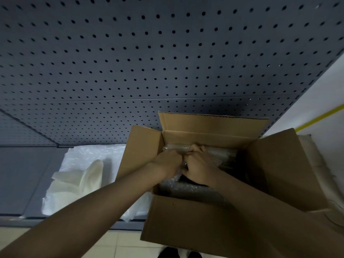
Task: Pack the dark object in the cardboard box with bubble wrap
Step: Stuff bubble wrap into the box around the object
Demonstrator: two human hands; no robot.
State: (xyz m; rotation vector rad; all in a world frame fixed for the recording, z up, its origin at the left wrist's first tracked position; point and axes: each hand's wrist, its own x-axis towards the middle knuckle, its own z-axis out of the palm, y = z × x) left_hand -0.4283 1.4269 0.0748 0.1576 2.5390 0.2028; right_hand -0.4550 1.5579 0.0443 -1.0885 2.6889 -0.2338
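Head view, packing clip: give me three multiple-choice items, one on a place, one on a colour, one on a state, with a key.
1. Where are both hands?
A. Inside the cardboard box
B. On the shelf
C. On the pegboard

2. What colour is the pegboard?
A. Yellow
B. Grey-blue
C. Red

3. How are the box flaps?
A. Taped shut
B. Folded shut
C. Open

Key: 1 A, the left hand and right hand press bubble wrap inside the cardboard box. 2 B, the pegboard is grey-blue. 3 C, the flaps stand out from the opening.

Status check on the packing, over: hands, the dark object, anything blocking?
Left hand and right hand both down inside the open brown cardboard box, gripping clear bubble wrap. Dark object mostly covered. Flaps open, nothing blocking.
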